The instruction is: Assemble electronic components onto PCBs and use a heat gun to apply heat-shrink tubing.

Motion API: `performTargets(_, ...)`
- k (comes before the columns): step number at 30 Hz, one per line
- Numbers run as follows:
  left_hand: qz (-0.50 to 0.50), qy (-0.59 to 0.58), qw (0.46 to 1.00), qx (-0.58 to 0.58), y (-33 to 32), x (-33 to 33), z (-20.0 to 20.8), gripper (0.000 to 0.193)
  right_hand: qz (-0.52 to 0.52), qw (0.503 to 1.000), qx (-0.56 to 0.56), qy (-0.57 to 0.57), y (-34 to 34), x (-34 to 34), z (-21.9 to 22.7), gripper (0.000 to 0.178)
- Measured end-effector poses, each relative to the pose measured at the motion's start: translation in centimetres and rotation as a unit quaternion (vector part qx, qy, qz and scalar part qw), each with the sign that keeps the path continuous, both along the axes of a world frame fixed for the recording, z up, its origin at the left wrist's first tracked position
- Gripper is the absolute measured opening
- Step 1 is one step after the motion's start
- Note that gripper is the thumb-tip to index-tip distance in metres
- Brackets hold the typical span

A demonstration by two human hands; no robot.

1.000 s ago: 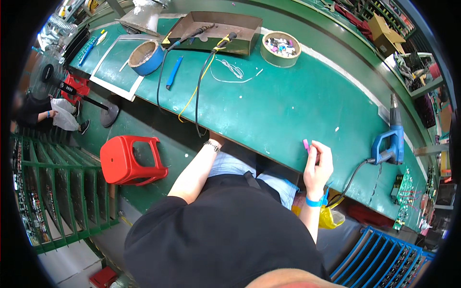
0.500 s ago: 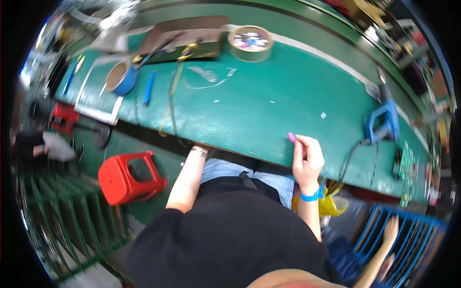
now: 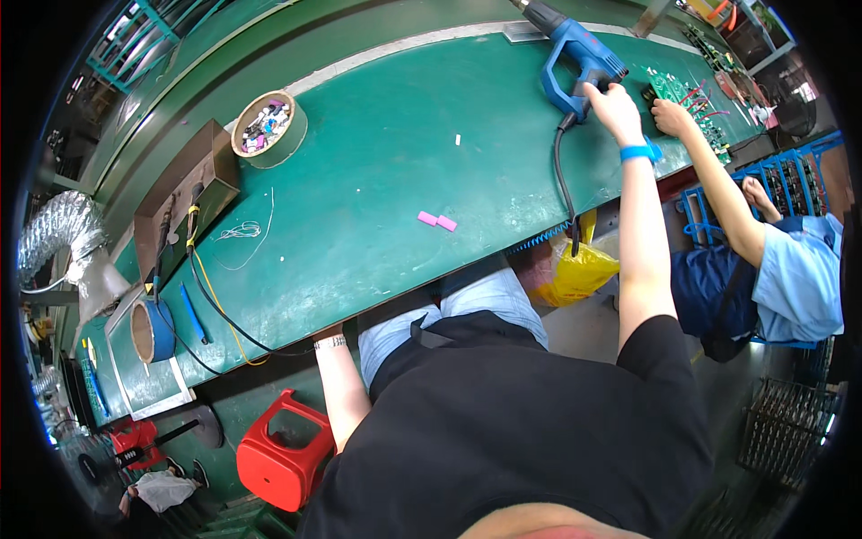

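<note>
My right hand (image 3: 618, 115) is at the grip of a blue heat gun (image 3: 582, 56) at the far right of the bench, its fingers closed round the handle. The gun lies with its nozzle pointing away from me, and a black cord hangs from it over the near edge. Two small pink pieces (image 3: 437, 221) lie end to end on the green bench top, well left of that hand. My left hand (image 3: 327, 333) is at the bench's near edge, mostly under it, with the fingers hidden.
A round tub (image 3: 297, 142) of small coloured parts stands at the back, beside a brown tray (image 3: 224, 175) with corded tools. A tape roll (image 3: 162, 331) and a blue pen-like tool (image 3: 193, 313) lie left. A co-worker's hand (image 3: 673, 118) touches green circuit boards (image 3: 669, 86). A red stool (image 3: 274, 467) stands below.
My right hand has let go of a pink piece, now on the bench, and moved far right onto the heat gun. The view has turned rightward. My left hand stays at the edge.
</note>
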State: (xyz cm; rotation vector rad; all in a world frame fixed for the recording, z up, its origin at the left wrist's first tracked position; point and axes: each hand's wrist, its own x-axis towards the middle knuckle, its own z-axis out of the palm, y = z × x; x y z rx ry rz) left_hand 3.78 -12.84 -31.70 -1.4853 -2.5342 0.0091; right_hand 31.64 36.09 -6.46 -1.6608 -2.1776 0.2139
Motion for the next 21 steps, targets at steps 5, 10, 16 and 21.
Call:
performTargets(5, 0.002, 0.011, 0.999, 0.031, -0.3, 0.2, -0.5, 0.05, 0.029, 0.989, -0.082, -0.124, 3.3, -4.3, -0.3, 0.074)
performTargets(10, 0.078, 0.032, 0.996, 0.042, -2.4, -1.0, -0.6, 0.05, -0.04, 0.985, -0.056, -0.158, 5.8, -4.8, -1.9, 0.07)
performTargets(16, 0.239, 0.08, 0.968, 0.001, -2.0, -1.9, -0.3, 0.05, -0.01, 0.97, -0.09, -0.227, 8.3, -4.1, -0.6, 0.072)
performTargets(21, 0.311, 0.116, 0.943, -0.012, -1.8, -1.5, -0.5, 0.05, 0.005, 0.962, -0.115, -0.249, 10.3, -4.3, -0.8, 0.074)
